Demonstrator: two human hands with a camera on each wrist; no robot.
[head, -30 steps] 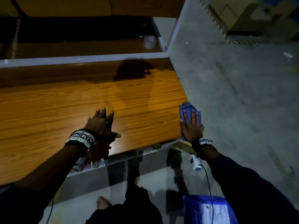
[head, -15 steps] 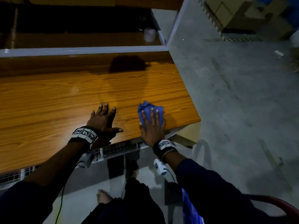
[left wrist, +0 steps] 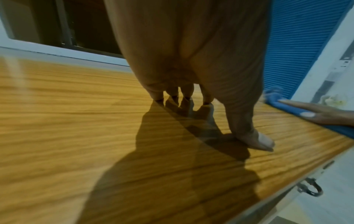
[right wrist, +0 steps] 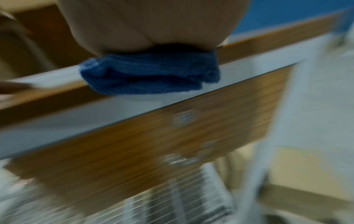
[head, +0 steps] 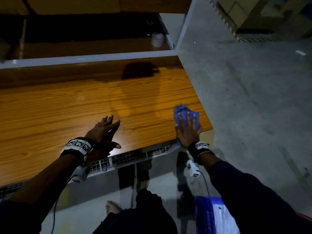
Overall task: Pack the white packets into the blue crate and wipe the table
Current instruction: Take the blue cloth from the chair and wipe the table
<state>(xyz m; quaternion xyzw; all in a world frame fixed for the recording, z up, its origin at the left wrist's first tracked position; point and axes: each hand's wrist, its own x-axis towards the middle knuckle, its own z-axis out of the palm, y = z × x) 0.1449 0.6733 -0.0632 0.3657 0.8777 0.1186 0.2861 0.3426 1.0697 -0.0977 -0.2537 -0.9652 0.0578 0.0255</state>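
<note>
My right hand [head: 188, 129] lies flat with straight fingers on a crumpled blue cloth [head: 181, 109], pressing it onto the wooden table [head: 67, 107] near its front right corner. In the right wrist view the cloth [right wrist: 149, 75] bulges over the table edge under my palm. My left hand [head: 108, 125] rests open on the tabletop a little to the left, fingertips and thumb [left wrist: 256, 139] touching the wood, holding nothing. The blue crate [head: 202, 215] stands on the floor below my right arm with a white packet [head: 222, 220] in it.
A raised shelf behind the table holds a pale roll [head: 157, 38]. A wire mesh tray [head: 128, 157] runs under the front edge, and a drawer front with a ring handle [right wrist: 182, 160] sits below the corner. Cardboard boxes [head: 253, 12] stand on the concrete floor at far right.
My right hand slid the cloth left towards the left hand, then back right to the table's corner. The left hand stayed in place on the tabletop.
</note>
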